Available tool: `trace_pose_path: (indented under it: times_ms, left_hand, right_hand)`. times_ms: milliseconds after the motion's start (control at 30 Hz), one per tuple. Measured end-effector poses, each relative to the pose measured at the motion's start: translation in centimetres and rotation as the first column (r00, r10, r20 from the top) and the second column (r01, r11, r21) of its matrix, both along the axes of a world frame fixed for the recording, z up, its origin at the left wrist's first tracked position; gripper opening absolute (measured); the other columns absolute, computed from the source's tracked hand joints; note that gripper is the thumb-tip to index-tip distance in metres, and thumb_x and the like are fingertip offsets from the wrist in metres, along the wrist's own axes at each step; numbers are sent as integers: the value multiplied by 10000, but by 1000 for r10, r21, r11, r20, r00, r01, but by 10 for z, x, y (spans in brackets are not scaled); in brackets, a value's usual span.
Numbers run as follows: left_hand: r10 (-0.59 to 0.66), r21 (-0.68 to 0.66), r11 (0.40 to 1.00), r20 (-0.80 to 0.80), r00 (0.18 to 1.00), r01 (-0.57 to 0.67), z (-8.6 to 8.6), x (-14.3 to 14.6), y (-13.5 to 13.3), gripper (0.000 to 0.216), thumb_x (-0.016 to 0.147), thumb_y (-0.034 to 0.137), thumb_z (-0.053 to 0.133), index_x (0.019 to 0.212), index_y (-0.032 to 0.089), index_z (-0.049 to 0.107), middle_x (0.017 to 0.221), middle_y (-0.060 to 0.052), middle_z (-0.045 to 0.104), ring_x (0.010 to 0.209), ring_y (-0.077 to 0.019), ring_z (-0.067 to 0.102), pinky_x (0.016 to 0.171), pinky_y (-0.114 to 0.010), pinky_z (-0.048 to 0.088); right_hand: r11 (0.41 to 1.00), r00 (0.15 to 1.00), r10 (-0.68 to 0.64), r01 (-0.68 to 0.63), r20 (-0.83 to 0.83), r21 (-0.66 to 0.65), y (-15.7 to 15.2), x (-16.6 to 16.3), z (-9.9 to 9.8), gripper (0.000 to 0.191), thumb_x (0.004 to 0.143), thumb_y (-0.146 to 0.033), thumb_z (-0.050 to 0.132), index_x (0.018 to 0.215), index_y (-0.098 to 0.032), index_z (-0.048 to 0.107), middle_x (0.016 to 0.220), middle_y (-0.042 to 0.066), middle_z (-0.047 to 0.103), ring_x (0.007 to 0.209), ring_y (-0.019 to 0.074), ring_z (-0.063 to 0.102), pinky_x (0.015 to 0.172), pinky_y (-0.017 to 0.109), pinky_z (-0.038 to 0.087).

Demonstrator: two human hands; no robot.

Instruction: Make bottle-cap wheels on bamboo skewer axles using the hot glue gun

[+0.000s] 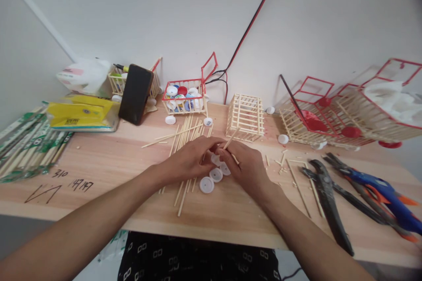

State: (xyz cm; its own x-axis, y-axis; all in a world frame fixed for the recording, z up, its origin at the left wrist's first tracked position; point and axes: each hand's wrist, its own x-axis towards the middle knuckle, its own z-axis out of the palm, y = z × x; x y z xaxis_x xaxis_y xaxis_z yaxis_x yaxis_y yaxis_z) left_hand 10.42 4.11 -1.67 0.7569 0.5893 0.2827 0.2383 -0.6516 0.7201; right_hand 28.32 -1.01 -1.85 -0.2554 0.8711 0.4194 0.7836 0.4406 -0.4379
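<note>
My two hands meet over the middle of the wooden table. My right hand (247, 164) is closed on a thin wooden stick (231, 137), whose end sticks up between the fingers. The fingers of my left hand (193, 156) curl around a white bottle cap (215, 159), partly hidden by both hands. Just below lie more white caps: one at the front (206, 185), a second cap (216, 174) behind it, and a third cap (225, 168) by my right fingers. Loose sticks (180, 142) lie under and beside my left hand.
Behind my hands stand a stick cage (245, 116) and a small cart (184, 99) full of caps. More carts (306, 123) are at right, near pliers (329, 202) and a blue glue gun (389, 199). At left are a phone (136, 94), a yellow packet (81, 112) and wrapped sticks (29, 145).
</note>
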Motion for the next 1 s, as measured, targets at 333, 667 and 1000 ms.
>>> trace_pose_path:
  times_ms: [333,667,1000]
  left_hand:
    - [-2,1,1000,-9,1000,2,0,0,0,460,732,71,595,1165,190,492,1118,-53,612,975,-178,577,821,-298,442]
    - [-6,12,1000,-1,1000,6,-2,0,1,476,731,87,599,1181,200,487,1131,-69,608,970,-191,576,815,-315,447]
    - [-7,7,1000,2,1000,7,-1,0,0,460,731,86,594,1165,199,488,1103,-65,614,950,-187,579,804,-306,449]
  right_hand:
    - [1000,1000,-7,7,13,-9,0,1,0,250,947,-324,411,846,-198,602,791,36,683,716,156,599,644,258,395]
    - [1000,1000,-5,5,13,4,0,0,0,239,946,-323,414,861,-203,603,794,35,687,717,154,600,642,257,399]
    - [1000,1000,1,-1,10,-8,-1,0,1,259,950,-334,404,851,-199,603,794,37,686,711,155,599,645,260,399]
